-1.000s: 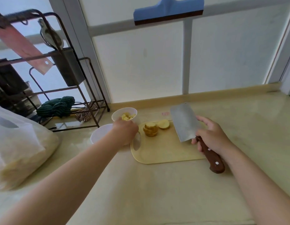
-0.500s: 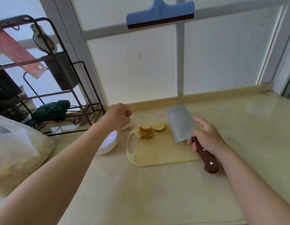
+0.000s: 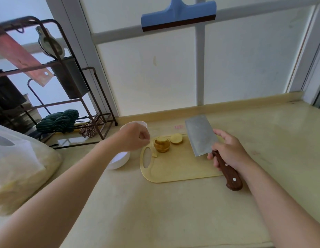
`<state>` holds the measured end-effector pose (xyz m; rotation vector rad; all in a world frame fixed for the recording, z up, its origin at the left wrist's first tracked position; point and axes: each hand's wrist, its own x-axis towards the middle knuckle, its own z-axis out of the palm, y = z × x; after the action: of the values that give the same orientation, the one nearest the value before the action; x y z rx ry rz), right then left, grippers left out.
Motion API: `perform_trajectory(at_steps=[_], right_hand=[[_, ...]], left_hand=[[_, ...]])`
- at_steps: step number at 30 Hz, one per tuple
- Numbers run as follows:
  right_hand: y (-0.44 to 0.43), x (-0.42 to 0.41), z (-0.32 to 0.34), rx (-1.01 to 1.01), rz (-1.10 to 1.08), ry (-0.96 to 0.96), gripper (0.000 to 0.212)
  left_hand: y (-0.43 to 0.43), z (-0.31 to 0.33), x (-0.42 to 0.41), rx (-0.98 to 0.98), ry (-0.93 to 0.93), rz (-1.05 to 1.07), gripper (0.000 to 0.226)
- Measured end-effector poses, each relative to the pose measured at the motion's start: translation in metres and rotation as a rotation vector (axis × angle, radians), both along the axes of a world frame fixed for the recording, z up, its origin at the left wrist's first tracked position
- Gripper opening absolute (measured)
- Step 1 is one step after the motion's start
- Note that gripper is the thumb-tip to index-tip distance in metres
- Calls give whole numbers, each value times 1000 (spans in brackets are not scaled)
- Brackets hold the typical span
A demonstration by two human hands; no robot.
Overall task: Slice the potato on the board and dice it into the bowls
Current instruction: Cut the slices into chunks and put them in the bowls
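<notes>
A pale yellow cutting board (image 3: 175, 169) lies on the counter. At its far left end stands a stack of potato slices (image 3: 162, 144), with a potato end piece (image 3: 176, 138) beside it and a small bit (image 3: 154, 154) by the handle hole. My right hand (image 3: 227, 151) grips the brown handle of a cleaver (image 3: 200, 137), blade flat above the board's right part. My left hand (image 3: 133, 137) hovers with curled fingers just left of the stack, over two white bowls: the near one (image 3: 118, 161) and the far one (image 3: 137, 123), mostly hidden.
A dark metal rack (image 3: 69, 97) with a green cloth (image 3: 59, 120) stands at the back left by the window. A white plastic bag (image 3: 19, 169) sits at the left edge. A blue squeegee (image 3: 178, 15) hangs on the window frame above.
My left hand rose from the near bowl, passed over the far bowl and now sits closer to the potato stack. The cleaver hand barely shifted.
</notes>
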<state>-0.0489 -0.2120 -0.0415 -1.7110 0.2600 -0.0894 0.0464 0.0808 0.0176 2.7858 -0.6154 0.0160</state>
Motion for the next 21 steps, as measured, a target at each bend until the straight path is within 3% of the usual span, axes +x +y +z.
perform_trajectory(at_steps=[5, 12, 16, 21], right_hand=[[-1, 1, -1, -18, 0, 3, 63], [0, -3, 1, 1, 7, -5, 62], [-2, -1, -1, -1, 11, 1, 63], [-1, -2, 2, -1, 13, 6, 65]], left_hand=[[-14, -33, -12, 207, 139, -24, 9], [-22, -30, -14, 318, 61, -45, 11], [-12, -8, -5, 247, 5, -5, 10], [-13, -17, -5, 284, 132, -18, 19]])
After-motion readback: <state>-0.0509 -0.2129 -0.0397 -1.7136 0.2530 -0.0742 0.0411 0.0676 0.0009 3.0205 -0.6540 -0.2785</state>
